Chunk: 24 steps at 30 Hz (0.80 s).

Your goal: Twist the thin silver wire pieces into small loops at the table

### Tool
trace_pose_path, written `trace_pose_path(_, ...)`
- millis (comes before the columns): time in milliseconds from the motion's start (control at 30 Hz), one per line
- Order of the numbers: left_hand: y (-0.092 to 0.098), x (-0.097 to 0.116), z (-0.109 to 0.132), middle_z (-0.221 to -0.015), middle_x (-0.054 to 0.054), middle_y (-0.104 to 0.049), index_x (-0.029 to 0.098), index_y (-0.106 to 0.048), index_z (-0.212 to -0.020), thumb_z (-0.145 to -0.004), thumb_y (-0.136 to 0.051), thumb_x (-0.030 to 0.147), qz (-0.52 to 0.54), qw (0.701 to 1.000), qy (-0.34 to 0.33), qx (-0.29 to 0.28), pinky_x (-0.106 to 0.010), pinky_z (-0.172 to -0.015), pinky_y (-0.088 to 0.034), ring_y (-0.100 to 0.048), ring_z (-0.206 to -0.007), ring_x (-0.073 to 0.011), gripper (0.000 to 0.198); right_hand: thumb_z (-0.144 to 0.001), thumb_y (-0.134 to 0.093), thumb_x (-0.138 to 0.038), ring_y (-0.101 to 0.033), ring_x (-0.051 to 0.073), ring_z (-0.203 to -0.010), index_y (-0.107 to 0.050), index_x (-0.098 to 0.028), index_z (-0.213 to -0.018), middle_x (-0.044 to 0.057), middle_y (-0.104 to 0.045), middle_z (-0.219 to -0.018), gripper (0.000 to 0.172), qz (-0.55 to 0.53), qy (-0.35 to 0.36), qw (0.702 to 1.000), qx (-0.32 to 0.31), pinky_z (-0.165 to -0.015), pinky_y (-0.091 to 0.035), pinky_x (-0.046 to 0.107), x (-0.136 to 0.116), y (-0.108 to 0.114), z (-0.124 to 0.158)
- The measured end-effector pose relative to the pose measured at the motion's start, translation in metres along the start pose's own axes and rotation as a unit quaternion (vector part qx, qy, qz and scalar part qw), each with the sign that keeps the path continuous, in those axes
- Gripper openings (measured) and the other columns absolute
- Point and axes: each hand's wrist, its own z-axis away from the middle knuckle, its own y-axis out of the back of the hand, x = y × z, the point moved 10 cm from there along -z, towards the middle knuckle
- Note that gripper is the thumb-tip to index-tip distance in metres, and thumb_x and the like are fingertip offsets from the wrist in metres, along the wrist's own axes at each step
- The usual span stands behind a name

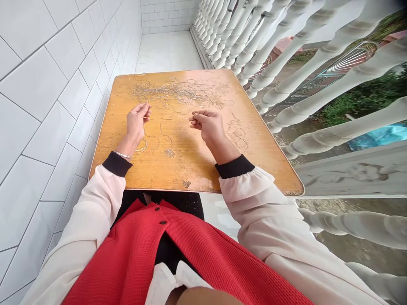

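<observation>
My left hand (137, 123) is raised just above a worn orange-yellow wooden tabletop (190, 169), with its fingertips pinched together. My right hand (206, 126) hovers beside it, its thumb and fingers also curled together. If either hand holds a very fine strand, it is too thin to see. A loose tangle of thin, pale wire-like strands (171, 93) lies at the far side of the table, beyond both hands. Looser loops (143, 145) lie below my left hand, and another small cluster of loops (238, 137) lies to the right of my right hand.
A white tiled wall (47, 106) runs along the table's left side. A white balustrade (318, 76) runs along the right, with greenery and a blue sheet (378, 137) beyond it. The table's near edge (152, 188) lies over my lap.
</observation>
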Motion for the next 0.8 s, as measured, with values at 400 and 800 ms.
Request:
trace_pose_path(400, -0.043, 0.005, 0.032, -0.050, 0.000, -0.059, 0.015, -0.073, -0.058, -0.078, -0.072, 0.000, -0.176, 0.921, -0.007, -0.348, -0.025, -0.057, -0.039, -0.050, -0.048, -0.0077, 0.025, -0.086, -0.076, -0.030, -0.072, 0.021, -0.079, -0.061, -0.028, -0.078, 0.001, -0.060, -0.072, 0.017, -0.021, 0.083, 0.991, 0.100, -0.073, -0.066, 0.036, -0.015, 0.062, -0.036)
trace_pose_path(800, -0.045, 0.010, 0.051, -0.070, -0.007, -0.076, 0.018, -0.083, -0.076, -0.082, -0.080, 0.019, -0.193, 0.866, 0.004, -0.461, -0.024, -0.060, -0.049, -0.066, -0.059, -0.0128, 0.006, -0.093, -0.074, -0.031, -0.070, 0.015, -0.072, -0.066, -0.025, -0.085, 0.000, -0.064, -0.074, 0.013, -0.007, 0.103, 0.994, 0.037, -0.070, -0.063, 0.030, -0.040, 0.029, -0.017)
